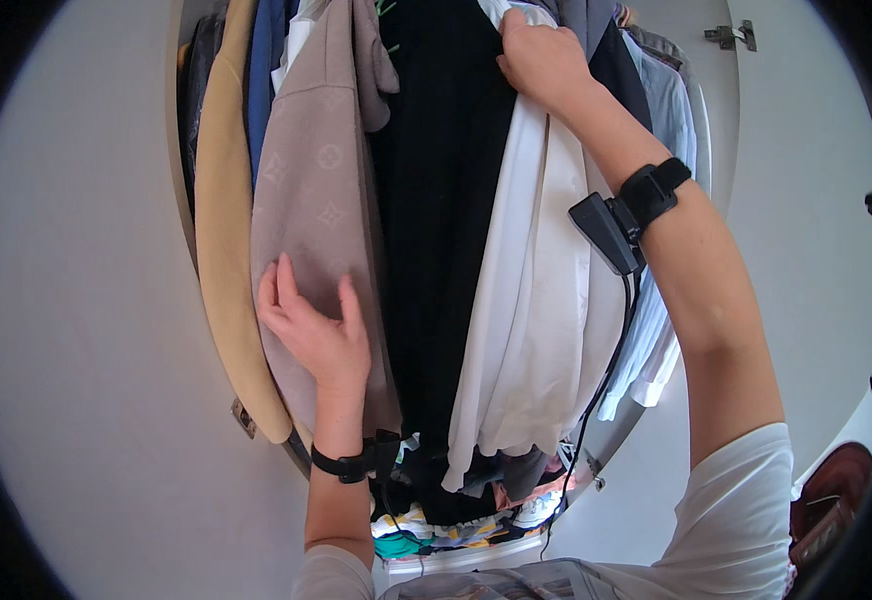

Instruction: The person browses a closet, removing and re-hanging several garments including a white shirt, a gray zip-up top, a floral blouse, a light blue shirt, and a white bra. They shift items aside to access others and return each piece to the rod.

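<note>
My right hand [545, 60] is raised at the top of the view, its fingers closed on the upper part of a white garment [515, 202] that hangs in the wardrobe. A black garment [443, 187] hangs just left of it, and a cream garment [556, 315] to its right. My left hand [316, 322] is lower down, fingers apart and curved, in front of the sleeve of a mauve patterned coat [316, 180]; whether it touches the cloth I cannot tell. Both wrists wear black straps with small devices and cables.
A tan coat [226, 247] and a blue garment [263, 90] hang at the left, light blue shirts [668, 105] at the right. Wardrobe doors [83, 300] with metal hinges [732, 35] stand open on both sides. Folded clothes [466, 529] are piled at the bottom.
</note>
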Tool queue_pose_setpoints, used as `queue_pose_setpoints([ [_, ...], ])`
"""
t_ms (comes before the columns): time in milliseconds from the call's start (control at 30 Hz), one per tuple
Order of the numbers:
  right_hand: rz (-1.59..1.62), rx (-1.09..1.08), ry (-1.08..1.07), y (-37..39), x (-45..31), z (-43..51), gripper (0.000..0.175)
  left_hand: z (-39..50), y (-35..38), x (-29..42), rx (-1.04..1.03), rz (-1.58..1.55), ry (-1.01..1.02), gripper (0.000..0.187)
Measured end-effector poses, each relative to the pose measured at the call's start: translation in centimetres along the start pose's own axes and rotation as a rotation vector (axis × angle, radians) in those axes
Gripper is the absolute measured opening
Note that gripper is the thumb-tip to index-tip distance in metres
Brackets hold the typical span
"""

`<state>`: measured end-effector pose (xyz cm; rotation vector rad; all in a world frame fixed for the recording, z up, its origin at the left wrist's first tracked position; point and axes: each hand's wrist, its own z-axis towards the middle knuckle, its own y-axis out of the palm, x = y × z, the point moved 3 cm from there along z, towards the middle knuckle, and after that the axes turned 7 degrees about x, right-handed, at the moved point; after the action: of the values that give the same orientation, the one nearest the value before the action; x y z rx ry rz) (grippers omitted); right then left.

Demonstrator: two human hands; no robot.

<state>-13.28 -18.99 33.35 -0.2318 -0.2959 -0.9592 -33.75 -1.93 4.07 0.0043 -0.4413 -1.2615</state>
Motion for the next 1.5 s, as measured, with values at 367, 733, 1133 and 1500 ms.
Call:
queue_pose_setpoints([
  [367, 0.127, -0.13, -0.01, -1.9, -2.1, -0.6, 0.041, 2.1, -0.1, 6.3, -0.138, -0.421, 0.088, 0.019],
  [733, 0.026, -0.07, 0.116, -1.7, -3.6, -0.5, 0.052, 2.8, 6.6, 12.5, -0.481, -0.896, -0.104, 0.024],
  [1133, 0.076, 0.047, 0.058, 0.3, -3.1, -1.6, 0.032, -0.3, 10.9, 2.9, -0.802, -0.531, -0.137, 0.066],
  [1500, 0.182, 0.132, -0.024, -4.2, -5.1, 1.6, 0.025, -1.9, 9.9, 8.5, -0.928, -0.642, -0.176, 0.122],
])
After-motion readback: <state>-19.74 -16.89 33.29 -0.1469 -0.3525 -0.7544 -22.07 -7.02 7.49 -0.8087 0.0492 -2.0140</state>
